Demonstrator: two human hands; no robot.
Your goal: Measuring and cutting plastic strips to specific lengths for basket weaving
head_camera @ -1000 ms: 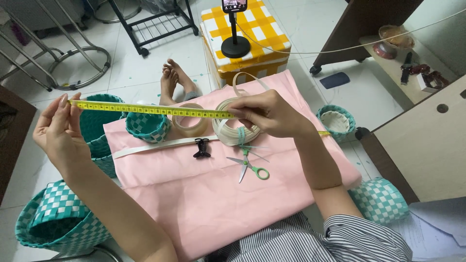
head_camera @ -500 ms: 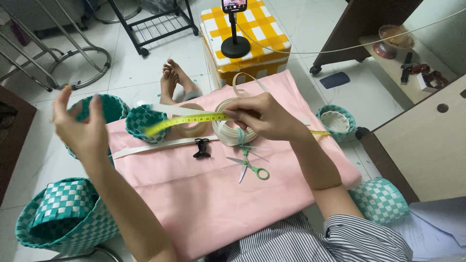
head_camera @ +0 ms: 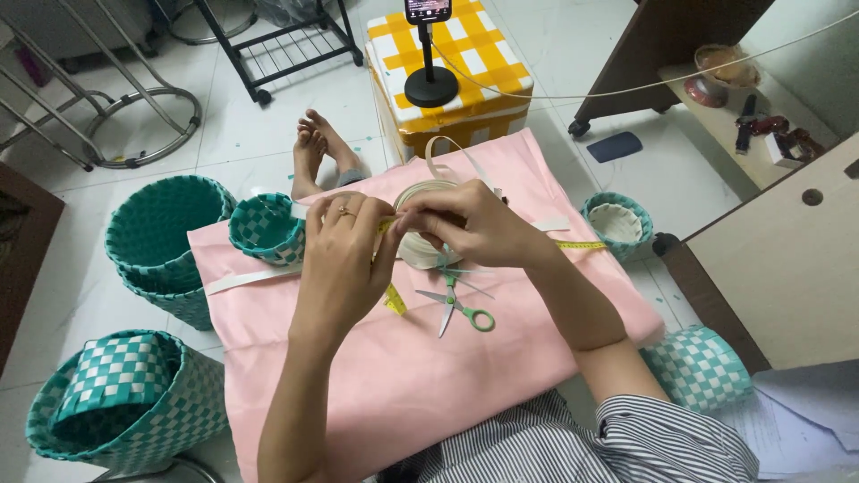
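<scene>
The fingers (head_camera: 404,217) of both hands meet over the middle of the pink cloth, pinched closed on a yellow measuring tape (head_camera: 395,299): the left hand (head_camera: 344,255), a ring on one finger, grips it from the left, and the right hand (head_camera: 465,224) grips it just beside, the two hands touching. One end of the tape hangs down below the left hand onto the cloth; the other part runs out to the right past the right wrist. Right behind the hands lies a roll of cream strap (head_camera: 420,246), its loose end looping up toward the far edge. Just in front of the hands lie scissors (head_camera: 458,300) with green handles, blades apart. A small teal and white woven basket (head_camera: 266,229) sits at the left of the hands, with a white strip (head_camera: 246,279) lying under it. All of this rests on a low table covered by the pink cloth (head_camera: 394,376), standing on a white tiled floor (head_camera: 268,116). Larger teal woven baskets (head_camera: 165,237) stand on the floor at the left, another with a folded woven sheet in it at the near left, and a small one at the right edge of the table. Beyond the table is a yellow and white checked box (head_camera: 465,67) with a black phone stand (head_camera: 431,85) on it.
</scene>
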